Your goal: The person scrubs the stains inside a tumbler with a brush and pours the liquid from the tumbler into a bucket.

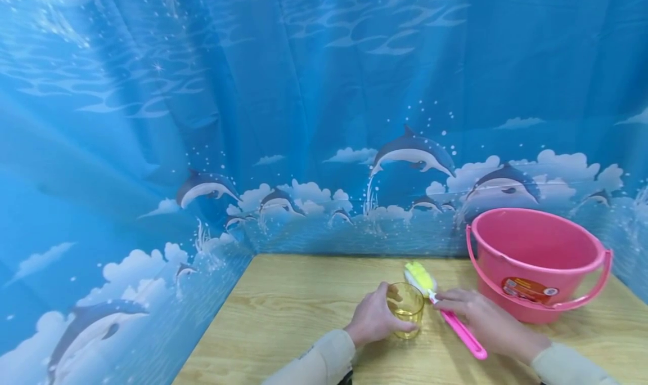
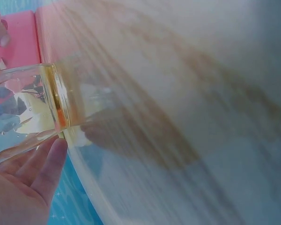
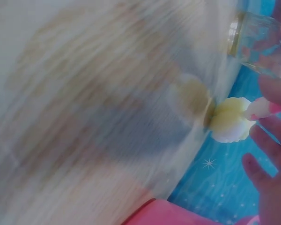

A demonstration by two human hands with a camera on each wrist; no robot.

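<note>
Amber see-through tumbler [image 1: 411, 313], left of the pink plastic bucket [image 1: 577, 281], is gripped by the left hand [image 1: 373, 317]; likely slippery, it is best held mid-wall. A pink-handled, yellow-headed brush [image 1: 458, 328] is pinched by the right hand [image 1: 478, 314].

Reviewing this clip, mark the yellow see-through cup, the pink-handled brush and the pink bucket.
Yellow see-through cup [image 1: 412, 308]: head view, on its side wall.
Pink-handled brush [image 1: 463, 333]: head view, on its handle.
Pink bucket [image 1: 529, 290]: head view, on its front wall's label.
</note>
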